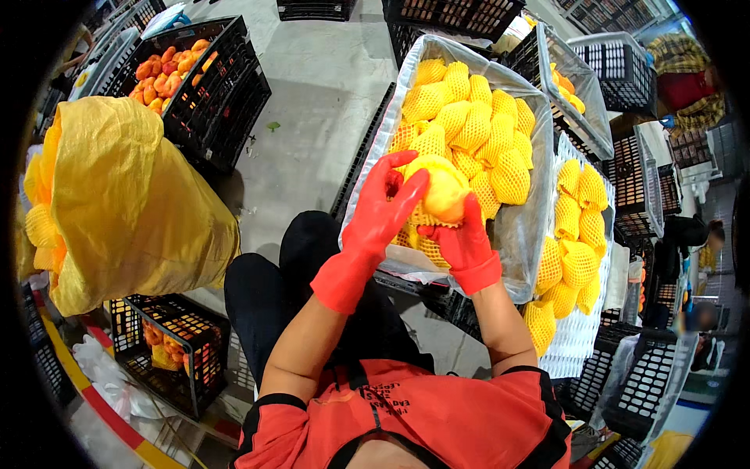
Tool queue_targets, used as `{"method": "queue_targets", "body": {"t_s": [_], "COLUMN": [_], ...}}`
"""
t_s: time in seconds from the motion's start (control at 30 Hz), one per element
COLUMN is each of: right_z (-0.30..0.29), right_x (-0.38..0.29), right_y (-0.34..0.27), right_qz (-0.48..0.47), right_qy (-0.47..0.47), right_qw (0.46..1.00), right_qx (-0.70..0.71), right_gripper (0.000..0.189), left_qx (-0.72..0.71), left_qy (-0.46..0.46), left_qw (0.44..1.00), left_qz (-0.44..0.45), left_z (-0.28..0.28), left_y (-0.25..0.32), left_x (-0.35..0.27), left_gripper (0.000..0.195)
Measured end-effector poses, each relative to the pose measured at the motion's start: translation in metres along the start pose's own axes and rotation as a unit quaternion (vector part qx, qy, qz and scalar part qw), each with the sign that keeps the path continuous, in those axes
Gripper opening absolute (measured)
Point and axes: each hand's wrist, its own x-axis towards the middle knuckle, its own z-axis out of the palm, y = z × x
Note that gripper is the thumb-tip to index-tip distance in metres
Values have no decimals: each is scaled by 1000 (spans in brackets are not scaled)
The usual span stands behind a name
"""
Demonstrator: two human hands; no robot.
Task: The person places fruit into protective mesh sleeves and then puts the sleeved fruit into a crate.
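Observation:
Both hands wear red rubber gloves and meet over a plastic-lined crate [515, 234]. My left hand [384, 196] has its fingers and thumb on the left side of a yellow-orange peach-like fruit [442, 190]. My right hand [466, 243] grips the fruit's lower right side, where a yellow foam net sleeve [430, 218] sits around its underside. The fruit's top is bare. Beneath and beyond the hands, the crate holds several fruits in yellow foam net sleeves [471, 126].
A black crate of bare fruit [205, 99] stands at upper left. A large yellow woven sack [129, 205] with foam sleeves is at left. More netted fruit [580, 258] lies on white foam netting [577, 346] at right. Another black crate [176, 375] is at lower left. People are partly visible at far right.

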Motion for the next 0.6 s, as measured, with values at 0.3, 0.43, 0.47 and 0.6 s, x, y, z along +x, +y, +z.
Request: {"method": "queue_targets", "body": {"t_s": [0.3,0.43,0.47,0.6], "right_z": [13,-4,-13,-24], "right_x": [9,14,14,16], "right_y": [5,5,4,3], "right_qz": [-134,-83,-71,-58], "right_qy": [28,93,77,-2], "right_qw": [977,992,993,986], "right_qx": [-165,-2,53,155], "right_gripper": [77,68,68,64], "left_qx": [-36,-43,-82,-165], "left_qy": [32,4,-3,-25], "left_qw": [999,999,996,986], "left_qz": [22,-22,-33,-30], "left_z": [0,2,4,-1], "left_y": [-13,-13,-7,-11], "left_x": [4,6,5,4], "left_gripper": [32,35,36,40]}}
